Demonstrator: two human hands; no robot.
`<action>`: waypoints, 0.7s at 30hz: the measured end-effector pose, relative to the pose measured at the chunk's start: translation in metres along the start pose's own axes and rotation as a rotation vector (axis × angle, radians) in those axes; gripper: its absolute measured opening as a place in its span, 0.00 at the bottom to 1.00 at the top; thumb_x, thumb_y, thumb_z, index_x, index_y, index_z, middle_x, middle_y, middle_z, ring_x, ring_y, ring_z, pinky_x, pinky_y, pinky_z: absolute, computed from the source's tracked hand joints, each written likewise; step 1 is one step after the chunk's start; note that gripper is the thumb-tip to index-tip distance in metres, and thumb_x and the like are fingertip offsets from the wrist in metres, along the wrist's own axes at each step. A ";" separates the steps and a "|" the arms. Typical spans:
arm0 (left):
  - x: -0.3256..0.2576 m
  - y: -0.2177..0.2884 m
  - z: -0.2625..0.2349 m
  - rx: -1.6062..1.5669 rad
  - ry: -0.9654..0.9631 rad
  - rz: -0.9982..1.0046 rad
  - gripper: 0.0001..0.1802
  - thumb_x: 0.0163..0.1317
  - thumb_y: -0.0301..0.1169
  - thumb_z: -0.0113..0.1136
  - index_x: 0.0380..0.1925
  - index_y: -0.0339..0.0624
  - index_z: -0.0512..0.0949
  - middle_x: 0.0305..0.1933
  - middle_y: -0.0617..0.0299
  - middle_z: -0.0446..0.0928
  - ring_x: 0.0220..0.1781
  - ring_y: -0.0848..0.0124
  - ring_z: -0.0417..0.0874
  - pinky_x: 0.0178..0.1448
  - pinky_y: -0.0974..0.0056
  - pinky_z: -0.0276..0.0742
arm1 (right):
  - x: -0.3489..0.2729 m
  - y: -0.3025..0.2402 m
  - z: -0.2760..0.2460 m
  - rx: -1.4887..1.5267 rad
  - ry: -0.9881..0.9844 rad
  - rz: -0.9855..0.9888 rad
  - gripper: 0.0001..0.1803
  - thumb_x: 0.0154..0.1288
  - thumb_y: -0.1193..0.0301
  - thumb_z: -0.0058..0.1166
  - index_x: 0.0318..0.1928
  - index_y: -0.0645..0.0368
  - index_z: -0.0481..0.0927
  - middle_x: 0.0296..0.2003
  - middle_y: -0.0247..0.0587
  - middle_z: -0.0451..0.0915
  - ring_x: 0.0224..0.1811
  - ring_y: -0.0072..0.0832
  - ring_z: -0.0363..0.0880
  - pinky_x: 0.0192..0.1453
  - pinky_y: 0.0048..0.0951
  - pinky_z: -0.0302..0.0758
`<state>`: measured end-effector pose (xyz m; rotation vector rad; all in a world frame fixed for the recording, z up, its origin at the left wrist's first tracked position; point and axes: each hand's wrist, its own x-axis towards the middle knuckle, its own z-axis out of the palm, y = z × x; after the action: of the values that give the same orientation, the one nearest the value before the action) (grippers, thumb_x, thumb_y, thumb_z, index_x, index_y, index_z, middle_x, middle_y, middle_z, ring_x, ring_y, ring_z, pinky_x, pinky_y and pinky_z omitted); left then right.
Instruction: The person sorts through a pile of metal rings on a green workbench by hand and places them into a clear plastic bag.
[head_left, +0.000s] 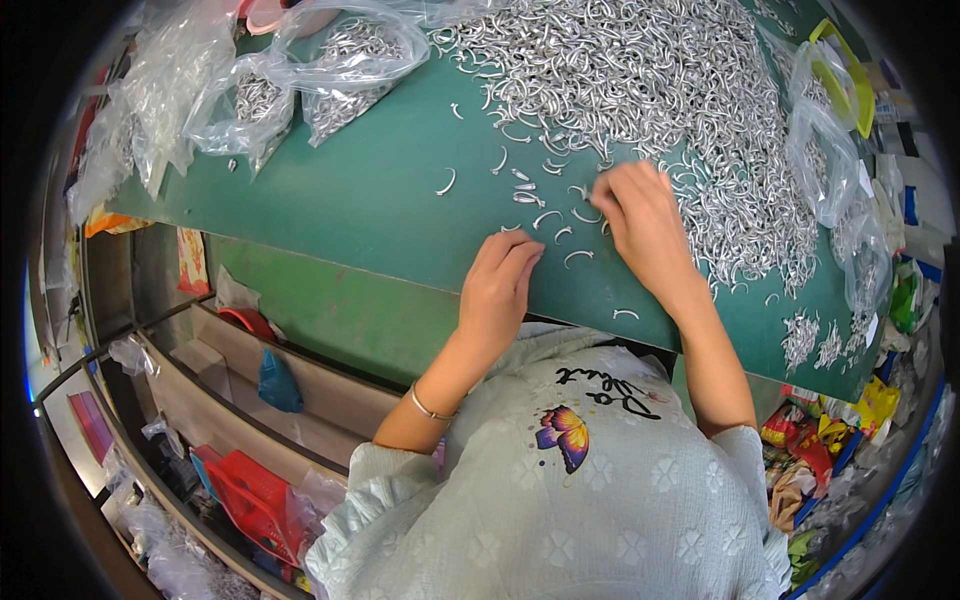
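A large heap of small curved silver metal pieces (640,70) covers the far right of the green table (330,200). Several loose pieces (527,198) lie between the heap and my hands. My left hand (497,283) is near the table's front edge, its thumb and fingertips pinched together. Whatever is in that pinch is too small to make out. Farther right, my right hand (640,220) is at the heap's near edge with curled fingers, slightly blurred. A curved piece (580,191) shows at its fingertips; I cannot tell whether it is gripped.
Clear plastic bags (350,75) of metal pieces stand at the far left. More bags (820,150) line the right edge by a yellow-green basket (842,75). Small piles (800,338) lie at the near right corner. A shelf (290,370) with a red basket (250,495) is at lower left.
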<state>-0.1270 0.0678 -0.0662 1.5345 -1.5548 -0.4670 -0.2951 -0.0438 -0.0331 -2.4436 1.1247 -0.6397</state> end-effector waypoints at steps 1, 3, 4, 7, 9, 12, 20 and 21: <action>0.004 0.004 0.003 -0.044 0.027 -0.025 0.09 0.53 0.16 0.64 0.34 0.34 0.79 0.37 0.55 0.76 0.36 0.59 0.79 0.41 0.62 0.76 | -0.008 -0.001 -0.007 0.077 -0.095 -0.007 0.04 0.57 0.77 0.56 0.31 0.60 0.74 0.29 0.41 0.72 0.37 0.40 0.70 0.44 0.37 0.66; 0.011 0.002 0.005 -0.044 0.098 -0.030 0.09 0.53 0.16 0.64 0.35 0.34 0.79 0.38 0.54 0.77 0.37 0.58 0.79 0.42 0.61 0.76 | -0.028 -0.005 -0.016 0.135 -0.246 -0.016 0.05 0.57 0.78 0.57 0.32 0.62 0.73 0.29 0.43 0.72 0.37 0.42 0.71 0.45 0.37 0.67; 0.015 -0.003 0.003 0.000 0.145 -0.013 0.10 0.53 0.16 0.63 0.36 0.35 0.79 0.38 0.54 0.77 0.38 0.58 0.78 0.43 0.61 0.76 | -0.034 -0.007 -0.019 0.164 -0.323 -0.022 0.05 0.57 0.78 0.57 0.32 0.62 0.73 0.30 0.43 0.73 0.38 0.42 0.71 0.45 0.37 0.67; 0.028 -0.009 -0.005 0.138 0.153 -0.040 0.13 0.53 0.16 0.63 0.40 0.36 0.79 0.40 0.54 0.76 0.41 0.58 0.77 0.45 0.60 0.74 | -0.049 -0.007 -0.021 0.131 -0.369 -0.001 0.07 0.56 0.78 0.59 0.33 0.63 0.74 0.31 0.44 0.73 0.38 0.43 0.72 0.46 0.37 0.69; 0.028 -0.013 -0.006 0.158 0.068 -0.073 0.15 0.56 0.22 0.63 0.45 0.40 0.77 0.45 0.56 0.74 0.45 0.59 0.74 0.48 0.59 0.67 | -0.043 -0.006 -0.022 0.169 -0.347 0.005 0.08 0.55 0.77 0.60 0.33 0.62 0.75 0.32 0.43 0.73 0.39 0.42 0.72 0.46 0.37 0.69; 0.028 -0.010 -0.002 0.220 -0.002 -0.017 0.15 0.56 0.22 0.62 0.45 0.40 0.78 0.45 0.57 0.73 0.44 0.60 0.73 0.47 0.59 0.66 | -0.019 -0.011 -0.008 0.295 -0.226 0.121 0.09 0.53 0.75 0.62 0.34 0.62 0.76 0.34 0.43 0.73 0.40 0.41 0.72 0.47 0.37 0.69; 0.026 -0.011 -0.005 0.263 -0.006 -0.013 0.13 0.55 0.22 0.62 0.42 0.40 0.78 0.41 0.58 0.71 0.43 0.60 0.72 0.44 0.59 0.64 | 0.018 -0.013 0.034 0.037 -0.063 -0.061 0.08 0.54 0.75 0.62 0.33 0.63 0.77 0.32 0.41 0.75 0.41 0.40 0.72 0.48 0.39 0.69; 0.024 -0.011 -0.006 0.255 -0.006 -0.020 0.12 0.56 0.22 0.63 0.42 0.40 0.78 0.41 0.57 0.72 0.43 0.60 0.72 0.44 0.59 0.64 | 0.017 -0.011 0.032 0.048 -0.062 -0.046 0.07 0.54 0.75 0.62 0.33 0.63 0.77 0.31 0.41 0.76 0.40 0.40 0.73 0.47 0.38 0.70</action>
<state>-0.1120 0.0450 -0.0642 1.7425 -1.6541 -0.2922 -0.2617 -0.0458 -0.0496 -2.4374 1.0202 -0.5931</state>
